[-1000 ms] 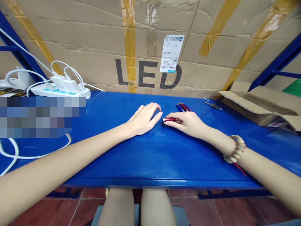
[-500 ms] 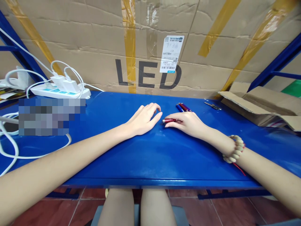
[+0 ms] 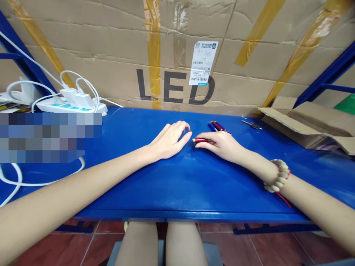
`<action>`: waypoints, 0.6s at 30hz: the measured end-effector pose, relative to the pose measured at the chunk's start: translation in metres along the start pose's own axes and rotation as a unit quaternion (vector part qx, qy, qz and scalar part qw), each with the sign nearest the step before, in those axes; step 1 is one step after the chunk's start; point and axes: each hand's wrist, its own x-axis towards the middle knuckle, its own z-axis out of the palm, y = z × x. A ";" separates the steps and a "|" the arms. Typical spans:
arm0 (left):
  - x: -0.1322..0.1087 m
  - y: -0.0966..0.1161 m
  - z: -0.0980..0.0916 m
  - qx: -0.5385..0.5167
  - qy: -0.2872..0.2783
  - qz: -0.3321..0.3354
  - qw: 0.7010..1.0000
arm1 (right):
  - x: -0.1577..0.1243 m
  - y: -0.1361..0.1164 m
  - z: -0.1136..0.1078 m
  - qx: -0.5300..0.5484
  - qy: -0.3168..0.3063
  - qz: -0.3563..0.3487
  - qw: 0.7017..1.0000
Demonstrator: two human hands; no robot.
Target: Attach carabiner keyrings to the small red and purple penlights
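Observation:
My right hand (image 3: 222, 145) rests on the blue table, thumb and fingers closed around a slim red pen (image 3: 201, 140). The pen lies level, its silver end pointing left toward my other hand; its rear part is hidden in my grip. My left hand (image 3: 170, 140) lies on the table just left of it, fingers curved and thumb apart, holding nothing. A small gap separates the pen's silver end from my left thumb. Just beyond my right hand lie a blue pen (image 3: 212, 126), a red pen (image 3: 216, 126) and a purple pen (image 3: 221, 126), side by side and partly covered.
The blue table (image 3: 177, 188) ends in front of my legs. Keys (image 3: 252, 125) and an open cardboard box (image 3: 302, 127) are at the right. A white power strip (image 3: 55, 106) with chargers and cables stands at the left. A large carton (image 3: 116, 48) rises behind.
Both hands keep nearly the same pose, the right one still closed around the red pen. The view has shifted only very slightly.

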 end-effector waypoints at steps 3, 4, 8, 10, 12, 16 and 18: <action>0.000 0.000 0.000 0.000 0.002 0.001 1.000 | 0.000 -0.001 0.000 0.006 -0.009 0.009 1.000; 0.000 0.000 0.000 0.000 0.002 0.001 1.000 | 0.000 -0.001 0.000 0.008 -0.012 0.010 1.000; 0.000 0.000 -0.001 -0.002 -0.002 -0.002 1.000 | 0.000 -0.003 -0.001 0.020 -0.014 0.007 1.000; 0.000 0.001 -0.001 -0.003 -0.001 -0.003 1.000 | 0.000 -0.004 -0.002 0.023 -0.013 0.002 1.000; 0.000 0.001 -0.001 -0.002 0.001 -0.003 1.000 | 0.000 -0.004 -0.002 0.024 -0.015 -0.001 1.000; 0.000 0.000 0.000 -0.004 0.004 0.000 1.000 | -0.001 -0.002 -0.001 0.023 -0.011 -0.002 1.000; 0.000 0.000 0.000 -0.004 0.003 0.001 1.000 | -0.001 0.000 0.000 0.023 -0.008 -0.002 1.000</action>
